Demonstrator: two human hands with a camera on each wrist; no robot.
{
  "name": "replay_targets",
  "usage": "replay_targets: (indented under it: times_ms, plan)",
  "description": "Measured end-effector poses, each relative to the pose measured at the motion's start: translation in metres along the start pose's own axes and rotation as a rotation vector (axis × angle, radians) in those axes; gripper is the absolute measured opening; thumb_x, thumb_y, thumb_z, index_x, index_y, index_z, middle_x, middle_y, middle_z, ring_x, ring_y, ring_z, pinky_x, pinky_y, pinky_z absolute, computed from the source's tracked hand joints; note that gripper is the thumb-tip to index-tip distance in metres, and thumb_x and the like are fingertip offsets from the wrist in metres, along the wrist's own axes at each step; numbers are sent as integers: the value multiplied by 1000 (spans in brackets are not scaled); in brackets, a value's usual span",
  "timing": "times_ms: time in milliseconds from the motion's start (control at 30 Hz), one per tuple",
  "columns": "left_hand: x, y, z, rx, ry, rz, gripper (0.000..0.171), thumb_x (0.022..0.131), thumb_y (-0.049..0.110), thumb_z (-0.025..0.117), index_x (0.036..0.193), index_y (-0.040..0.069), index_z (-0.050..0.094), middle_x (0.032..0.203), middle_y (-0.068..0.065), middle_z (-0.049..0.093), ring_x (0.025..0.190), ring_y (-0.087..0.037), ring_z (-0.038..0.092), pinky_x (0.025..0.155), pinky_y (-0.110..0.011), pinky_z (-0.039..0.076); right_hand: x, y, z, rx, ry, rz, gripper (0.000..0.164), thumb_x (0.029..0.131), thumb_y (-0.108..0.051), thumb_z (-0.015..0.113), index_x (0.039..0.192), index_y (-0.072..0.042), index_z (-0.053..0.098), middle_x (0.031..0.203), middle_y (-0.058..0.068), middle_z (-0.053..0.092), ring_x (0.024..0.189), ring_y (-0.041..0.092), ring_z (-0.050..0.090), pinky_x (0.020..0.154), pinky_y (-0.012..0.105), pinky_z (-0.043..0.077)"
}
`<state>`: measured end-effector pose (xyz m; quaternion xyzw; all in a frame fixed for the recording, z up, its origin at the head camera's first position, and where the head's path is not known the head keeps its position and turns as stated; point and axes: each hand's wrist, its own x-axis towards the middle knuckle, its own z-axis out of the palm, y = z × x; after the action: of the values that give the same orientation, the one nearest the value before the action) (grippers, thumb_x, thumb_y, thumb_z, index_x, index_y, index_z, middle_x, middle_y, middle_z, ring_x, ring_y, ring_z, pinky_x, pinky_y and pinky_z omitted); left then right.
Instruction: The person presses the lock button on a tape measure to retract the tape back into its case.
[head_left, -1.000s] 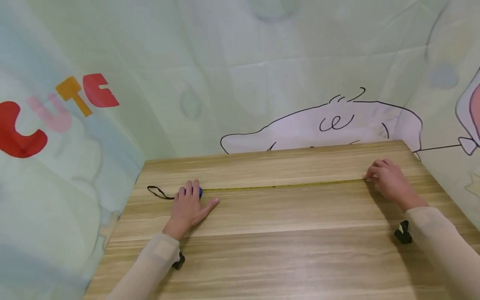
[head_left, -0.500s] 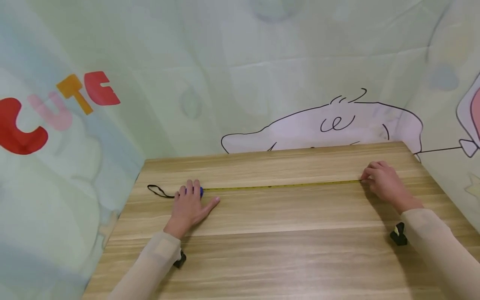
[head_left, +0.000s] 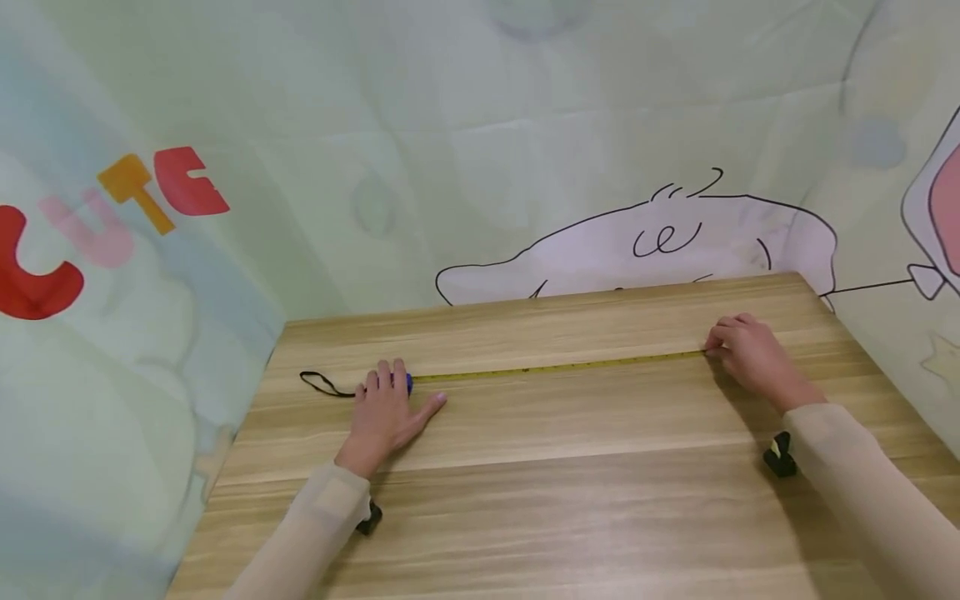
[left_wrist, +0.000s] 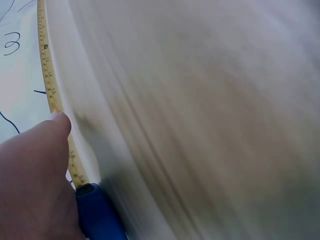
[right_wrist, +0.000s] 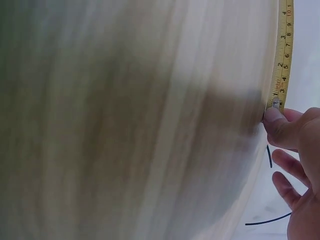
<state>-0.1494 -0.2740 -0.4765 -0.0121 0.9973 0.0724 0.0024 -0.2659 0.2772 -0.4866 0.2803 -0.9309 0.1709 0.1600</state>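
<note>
On the worktop (head_left: 555,525), toward its left edge, the left hand (head_left: 381,421) lies over the blue tape case (left_wrist: 100,212), fingers laid fairly straight across it, thumb spread. A black strap (head_left: 318,383) loops toward that edge. Nearer the right edge, the right hand (head_left: 753,354) pinches the end of the yellow blade (head_left: 562,367), which runs roughly along the far edge. Beyond hangs a printed backdrop (head_left: 450,167). If the pinch slipped, the blade could recoil toward the left hand; too light pressure might let the case skid or twist.
</note>
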Motion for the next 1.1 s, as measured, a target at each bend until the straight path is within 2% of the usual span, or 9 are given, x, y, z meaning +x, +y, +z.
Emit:
replay_targets:
  times_ms: [233,533,733,900,1100]
  plan:
    - [4,9,2,14,-47,1,110,99,75,50,161,-11,23,159,-39,35,146,-57,38,118,-71,33,3,-6,-1,25,-77,55,14,85,8,78,82,-5,73,91,10,69,89,36,59,79,56,49]
    - [6,17,-1,16,-49,-1,111,98,75,52,163,-10,21,160,-40,32,148,-56,36,119,-70,33,6,-11,-1,43,-118,113,13,87,7,76,84,-5,73,92,10,68,91,36,58,80,57,50]
    - [4,17,-2,35,-45,-9,110,98,74,52,162,-10,23,158,-40,33,146,-55,38,116,-71,35,9,-13,0,35,-144,111,12,87,6,76,84,-5,73,91,10,67,94,38,59,83,58,51]
    - [5,16,0,19,-53,-7,109,100,73,51,163,-10,20,159,-40,30,148,-55,36,119,-66,35,9,-15,1,41,-141,83,14,86,8,77,82,-5,73,88,9,61,90,38,58,81,56,50]
    - [6,17,0,-3,-52,5,110,100,72,53,163,-13,19,159,-42,28,149,-56,34,123,-62,33,13,-23,1,54,-163,116,11,86,6,76,83,-4,74,87,8,60,88,35,55,77,54,50]
